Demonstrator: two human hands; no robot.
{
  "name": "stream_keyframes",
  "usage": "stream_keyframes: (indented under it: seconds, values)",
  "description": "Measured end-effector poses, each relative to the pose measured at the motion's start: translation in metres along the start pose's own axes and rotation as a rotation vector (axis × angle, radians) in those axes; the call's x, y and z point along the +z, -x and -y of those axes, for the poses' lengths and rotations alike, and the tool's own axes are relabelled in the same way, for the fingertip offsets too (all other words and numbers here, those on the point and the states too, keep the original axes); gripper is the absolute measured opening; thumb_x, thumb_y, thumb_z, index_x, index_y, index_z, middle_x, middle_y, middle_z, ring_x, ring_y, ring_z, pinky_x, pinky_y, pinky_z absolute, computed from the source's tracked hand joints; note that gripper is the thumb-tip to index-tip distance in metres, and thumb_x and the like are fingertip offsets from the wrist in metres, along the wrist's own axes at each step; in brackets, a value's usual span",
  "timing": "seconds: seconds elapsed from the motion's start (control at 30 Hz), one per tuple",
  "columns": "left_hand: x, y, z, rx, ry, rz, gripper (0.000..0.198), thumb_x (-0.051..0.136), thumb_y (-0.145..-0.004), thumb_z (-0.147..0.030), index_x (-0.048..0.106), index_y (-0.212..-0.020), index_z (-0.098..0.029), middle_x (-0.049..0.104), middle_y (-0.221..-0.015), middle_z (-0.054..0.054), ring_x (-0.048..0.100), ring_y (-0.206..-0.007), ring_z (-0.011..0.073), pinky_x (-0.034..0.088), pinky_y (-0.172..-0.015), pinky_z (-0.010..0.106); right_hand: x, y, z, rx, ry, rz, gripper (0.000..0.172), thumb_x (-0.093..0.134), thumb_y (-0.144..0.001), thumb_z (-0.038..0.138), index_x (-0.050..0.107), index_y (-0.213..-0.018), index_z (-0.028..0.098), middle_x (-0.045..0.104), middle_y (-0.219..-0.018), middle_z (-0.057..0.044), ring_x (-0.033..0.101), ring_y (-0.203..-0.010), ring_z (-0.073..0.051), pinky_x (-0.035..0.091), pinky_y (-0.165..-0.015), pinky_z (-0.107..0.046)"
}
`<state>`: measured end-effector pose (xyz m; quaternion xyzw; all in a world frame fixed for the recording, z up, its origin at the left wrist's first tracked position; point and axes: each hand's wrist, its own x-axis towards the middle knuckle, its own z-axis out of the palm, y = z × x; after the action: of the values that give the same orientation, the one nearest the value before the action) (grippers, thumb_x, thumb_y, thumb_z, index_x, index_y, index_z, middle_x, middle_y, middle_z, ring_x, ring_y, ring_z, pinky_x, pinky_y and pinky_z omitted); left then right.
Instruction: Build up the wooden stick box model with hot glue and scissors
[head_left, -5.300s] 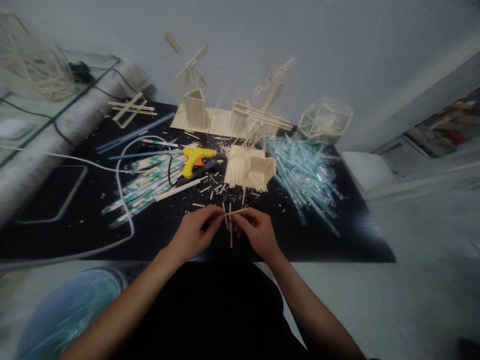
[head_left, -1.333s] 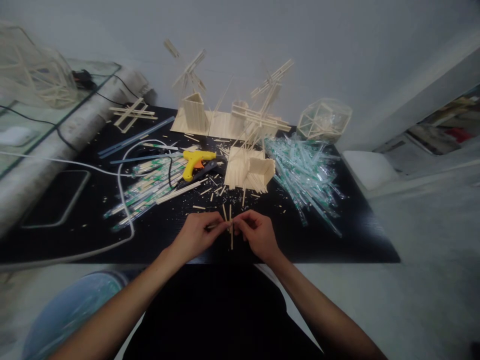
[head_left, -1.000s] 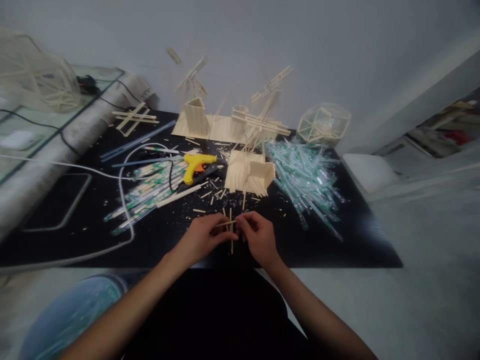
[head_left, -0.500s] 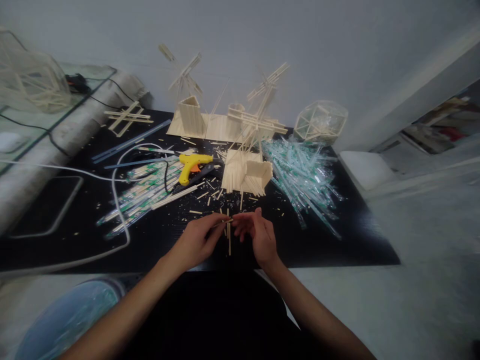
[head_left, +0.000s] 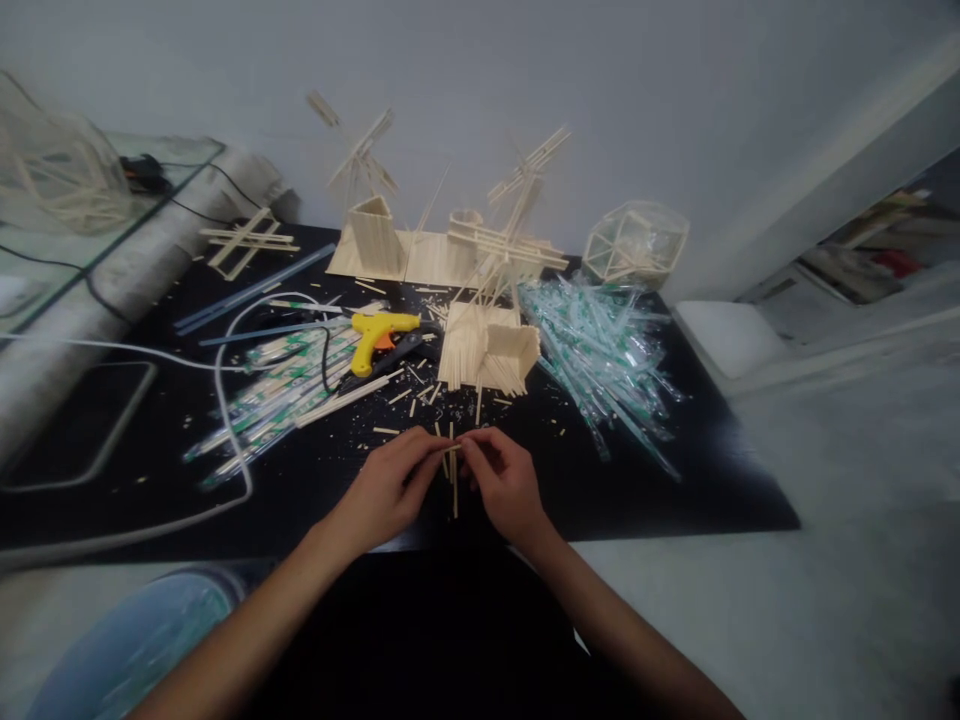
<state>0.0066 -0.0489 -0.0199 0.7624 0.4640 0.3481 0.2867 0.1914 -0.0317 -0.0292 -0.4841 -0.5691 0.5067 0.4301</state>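
Near the table's front edge, my left hand point(head_left: 395, 482) pinches a short wooden stick point(head_left: 454, 447). From the other side my right hand point(head_left: 507, 482) closes its thumb and fingers on the same stick, so the fingertips of both hands almost meet. Below them, a few thin wooden sticks point(head_left: 454, 490) lie lengthwise on the black table point(head_left: 322, 505). Just beyond stands a small wooden model point(head_left: 480, 345) made of sticks, with an open box shape on its base. A yellow glue gun point(head_left: 373, 338) lies on its left.
Plastic-wrapped sticks point(head_left: 289, 400) are piled left, under a white cable point(head_left: 225, 385). More clear wrappers point(head_left: 607, 345) heap up on the right. Stick windmill models point(head_left: 375, 238) line the wall beside a faceted clear container point(head_left: 637, 243). A blue bucket point(head_left: 142, 640) stands below the front edge.
My right hand has gone from loosely spread fingers to a pinch on the short stick. My left hand keeps its hold. The whole view has shifted slightly.
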Motion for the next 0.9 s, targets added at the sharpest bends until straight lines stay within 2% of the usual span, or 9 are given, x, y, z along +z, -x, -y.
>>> stream_keyframes:
  seconds: [0.23, 0.37, 0.57, 0.8, 0.9]
  values:
    - [0.0016, 0.0003, 0.0026, 0.022, 0.019, -0.027, 0.018, 0.049, -0.104, -0.023, 0.065, -0.113, -0.022, 0.069, -0.098, 0.004, 0.066, -0.087, 0.0149, 0.053, -0.077, 0.028, 0.0002, 0.0012, -0.001, -0.012, 0.01, 0.022, 0.021, 0.065, -0.094, 0.037, 0.072, -0.092, 0.018, 0.072, -0.077, -0.003, 0.065, -0.064, -0.014, 0.052, -0.058, -0.024]
    - [0.0006, 0.0008, -0.0002, 0.026, 0.007, -0.04, 0.017, 0.049, -0.104, -0.022, 0.066, -0.105, -0.021, 0.069, -0.092, 0.003, 0.065, -0.083, 0.014, 0.052, -0.075, 0.027, -0.0001, 0.0011, -0.0018, 0.005, 0.011, 0.037, 0.019, 0.067, -0.093, 0.036, 0.074, -0.092, 0.019, 0.072, -0.075, -0.003, 0.066, -0.064, -0.015, 0.052, -0.058, -0.024]
    - [0.0009, 0.0026, -0.0004, 0.028, -0.038, -0.101, 0.013, 0.058, -0.1, -0.024, 0.068, -0.092, -0.02, 0.067, -0.081, 0.0, 0.061, -0.07, 0.0116, 0.048, -0.066, 0.023, 0.0001, 0.002, 0.0011, 0.005, 0.042, 0.068, 0.017, 0.067, -0.093, 0.034, 0.074, -0.091, 0.019, 0.071, -0.073, -0.001, 0.066, -0.066, -0.016, 0.051, -0.063, -0.025]
    - [0.0029, 0.0029, 0.0045, 0.049, -0.076, -0.137, 0.013, 0.068, -0.096, -0.029, 0.07, -0.086, -0.02, 0.066, -0.074, -0.002, 0.059, -0.065, 0.0108, 0.044, -0.062, 0.022, 0.0001, 0.0034, 0.0075, -0.06, 0.13, 0.102, 0.023, 0.059, -0.098, 0.032, 0.072, -0.085, 0.018, 0.07, -0.076, -0.002, 0.063, -0.07, -0.015, 0.047, -0.067, -0.025]
    - [0.0032, 0.0028, 0.005, 0.041, -0.072, -0.153, 0.018, 0.069, -0.094, -0.03, 0.067, -0.079, -0.019, 0.063, -0.071, -0.002, 0.058, -0.064, 0.0106, 0.043, -0.061, 0.022, -0.0003, 0.0041, 0.0081, -0.067, 0.148, 0.109, 0.028, 0.055, -0.1, 0.033, 0.072, -0.084, 0.018, 0.069, -0.073, -0.002, 0.062, -0.068, -0.015, 0.045, -0.066, -0.025]
